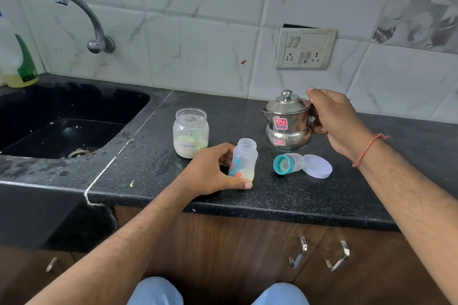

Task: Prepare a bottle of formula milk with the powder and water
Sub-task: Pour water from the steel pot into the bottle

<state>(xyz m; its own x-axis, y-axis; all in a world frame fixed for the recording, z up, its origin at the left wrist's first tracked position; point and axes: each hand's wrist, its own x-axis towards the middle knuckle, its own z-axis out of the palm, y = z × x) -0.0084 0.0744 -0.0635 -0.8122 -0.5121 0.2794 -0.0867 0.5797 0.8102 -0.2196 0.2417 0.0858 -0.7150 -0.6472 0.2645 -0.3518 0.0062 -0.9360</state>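
Upright, mouth up, the baby bottle (243,160) sits gripped by left-hand fingers (244,184); right hand (339,121) clasps the kettle (288,124).

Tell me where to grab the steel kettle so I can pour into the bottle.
Grip the kettle by its handle, coming from the right, where the right hand already is. The spout points left toward the open bottle, and the lid knob on top gives no pouring control.

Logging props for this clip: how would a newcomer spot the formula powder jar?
On the black counter right of the sink, find the steel kettle. Left of it stands the clear jar: lidless, pale powder inside, labelled "Formula".
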